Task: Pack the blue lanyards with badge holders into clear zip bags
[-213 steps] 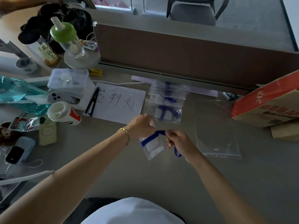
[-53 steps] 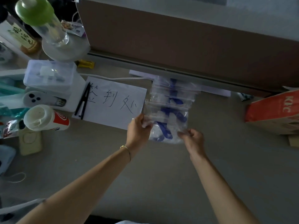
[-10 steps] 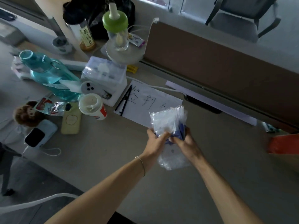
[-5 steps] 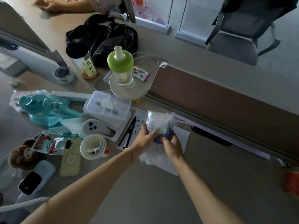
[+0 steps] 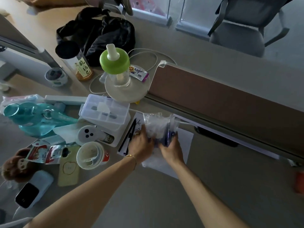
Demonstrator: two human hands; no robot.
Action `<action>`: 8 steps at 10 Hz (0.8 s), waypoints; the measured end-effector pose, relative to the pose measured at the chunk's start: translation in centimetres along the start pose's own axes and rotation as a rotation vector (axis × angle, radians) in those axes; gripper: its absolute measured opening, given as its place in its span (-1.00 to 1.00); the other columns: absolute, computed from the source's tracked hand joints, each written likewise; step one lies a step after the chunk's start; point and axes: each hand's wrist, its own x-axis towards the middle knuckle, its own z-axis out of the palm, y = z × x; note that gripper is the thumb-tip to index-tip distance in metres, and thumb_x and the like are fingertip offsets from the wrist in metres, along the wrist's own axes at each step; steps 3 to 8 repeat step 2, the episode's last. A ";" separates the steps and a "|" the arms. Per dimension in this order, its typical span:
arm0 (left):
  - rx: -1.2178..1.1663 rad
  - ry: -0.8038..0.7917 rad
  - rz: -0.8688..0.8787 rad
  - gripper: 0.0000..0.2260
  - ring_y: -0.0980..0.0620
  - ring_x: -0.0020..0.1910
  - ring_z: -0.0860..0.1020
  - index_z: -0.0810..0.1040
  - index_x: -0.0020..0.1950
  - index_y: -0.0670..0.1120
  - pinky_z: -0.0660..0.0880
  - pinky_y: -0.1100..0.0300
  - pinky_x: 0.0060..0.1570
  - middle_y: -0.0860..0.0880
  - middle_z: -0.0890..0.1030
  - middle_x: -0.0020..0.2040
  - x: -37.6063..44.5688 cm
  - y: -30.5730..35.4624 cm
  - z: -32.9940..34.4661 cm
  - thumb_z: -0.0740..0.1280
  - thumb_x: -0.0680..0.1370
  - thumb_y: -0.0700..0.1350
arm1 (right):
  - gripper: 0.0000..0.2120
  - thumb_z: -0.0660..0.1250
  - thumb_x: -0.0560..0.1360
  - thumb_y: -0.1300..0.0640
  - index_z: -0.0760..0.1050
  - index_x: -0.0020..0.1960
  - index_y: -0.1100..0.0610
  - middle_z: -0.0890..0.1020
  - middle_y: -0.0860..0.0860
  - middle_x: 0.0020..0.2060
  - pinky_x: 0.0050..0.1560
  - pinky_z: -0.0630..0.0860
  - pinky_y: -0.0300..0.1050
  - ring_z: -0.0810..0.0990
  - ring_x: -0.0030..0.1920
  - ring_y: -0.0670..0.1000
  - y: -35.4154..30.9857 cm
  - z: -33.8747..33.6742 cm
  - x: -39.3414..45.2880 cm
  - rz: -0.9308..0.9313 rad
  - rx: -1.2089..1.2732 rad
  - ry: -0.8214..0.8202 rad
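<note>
both hands clamp a stack of clear zip bags (image 5: 158,127) held upright over the counter (image 5: 213,186). left hand (image 5: 141,145) fingers (image 5: 139,131) curl round the stack's left edge, right hand (image 5: 171,151) fingers (image 5: 174,137) curl round its lower right corner. blue lanyards (image 5: 167,136) show through the plastic near the bottom of the stack; badge holders too blurred to pick out. stack hangs above a white paper sheet (image 5: 184,145) with handwriting, black pen (image 5: 130,134) lying on the sheet's left edge.

counter is matte grey-beige, backed by a brown partition panel (image 5: 230,99) with a grey rail. left side cluttered: clear compartment box (image 5: 105,111), paper cup (image 5: 92,155) on its side, teal plastic bottle (image 5: 32,119), yellow phone case (image 5: 69,168), brown plush toy (image 5: 14,167). behind the box, a green-lidded bottle (image 5: 115,65) on a round white base, a black bag (image 5: 98,32), white cable (image 5: 148,60). grey office chair (image 5: 243,30) beyond the partition. bags are thin, crinkled and glossy.
</note>
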 end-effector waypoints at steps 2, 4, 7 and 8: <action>0.267 0.158 0.140 -0.40 -0.12 0.24 0.48 0.10 0.60 0.01 0.38 0.02 0.16 -0.11 0.37 0.42 -3.8 2.4 -3.5 0.22 0.59 0.03 | -0.35 0.42 0.48 0.07 0.28 0.51 0.04 0.48 0.11 0.27 0.19 0.54 0.10 0.52 0.25 0.14 -0.3 -3.4 -3.3 -0.230 -0.173 0.167; 0.267 0.158 0.140 -0.40 -0.12 0.24 0.48 0.10 0.60 0.01 0.38 0.02 0.16 -0.11 0.37 0.42 -3.8 2.4 -3.5 0.22 0.59 0.03 | -0.35 0.42 0.48 0.07 0.28 0.51 0.04 0.48 0.11 0.27 0.19 0.54 0.10 0.52 0.25 0.14 -0.3 -3.4 -3.3 -0.230 -0.173 0.167; 0.267 0.158 0.140 -0.40 -0.12 0.24 0.48 0.10 0.60 0.01 0.38 0.02 0.16 -0.11 0.37 0.42 -3.8 2.4 -3.5 0.22 0.59 0.03 | -0.35 0.42 0.48 0.07 0.28 0.51 0.04 0.48 0.11 0.27 0.19 0.54 0.10 0.52 0.25 0.14 -0.3 -3.4 -3.3 -0.230 -0.173 0.167; 0.267 0.158 0.140 -0.40 -0.12 0.24 0.48 0.10 0.60 0.01 0.38 0.02 0.16 -0.11 0.37 0.42 -3.8 2.4 -3.5 0.22 0.59 0.03 | -0.35 0.42 0.48 0.07 0.28 0.51 0.04 0.48 0.11 0.27 0.19 0.54 0.10 0.52 0.25 0.14 -0.3 -3.4 -3.3 -0.230 -0.173 0.167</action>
